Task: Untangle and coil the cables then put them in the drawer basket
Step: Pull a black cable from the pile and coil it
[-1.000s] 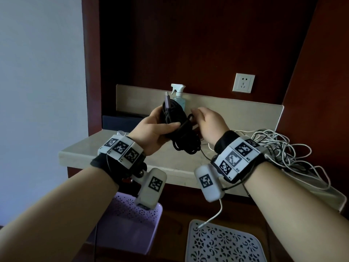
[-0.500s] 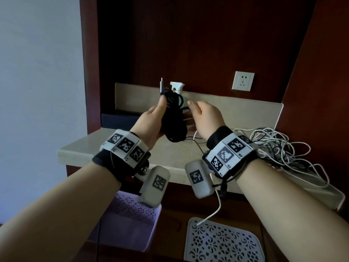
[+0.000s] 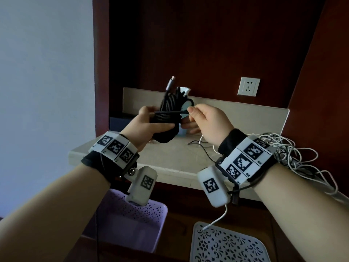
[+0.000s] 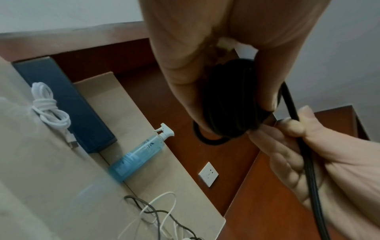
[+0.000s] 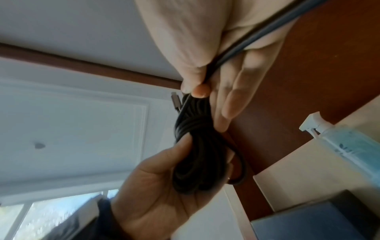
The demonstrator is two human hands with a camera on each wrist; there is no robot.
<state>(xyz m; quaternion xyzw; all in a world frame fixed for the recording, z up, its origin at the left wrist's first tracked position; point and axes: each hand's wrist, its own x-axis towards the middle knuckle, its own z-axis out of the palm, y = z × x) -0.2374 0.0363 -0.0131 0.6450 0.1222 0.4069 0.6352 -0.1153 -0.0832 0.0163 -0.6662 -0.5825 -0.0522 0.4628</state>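
Matt black rubbery coiled cable (image 3: 167,114) | smooth beige stone counter (image 3: 170,159) | glossy dark red-brown wood wall panel (image 3: 207,53) | perforated lilac plastic basket (image 3: 132,220)

Each bare forearm wears a black wristband (image 3: 229,142) under a white band of black square-patterned tags (image 3: 245,161), with a white tagged camera block (image 3: 213,186) hanging below, the right one trailing a white wire (image 3: 217,220).

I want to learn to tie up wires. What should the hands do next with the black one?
Probably carry the loose end once more around the bundle. The left hand grips the black cable coil, and the right hand pinches its free strand, stretched across the coil's middle and not yet tucked in.
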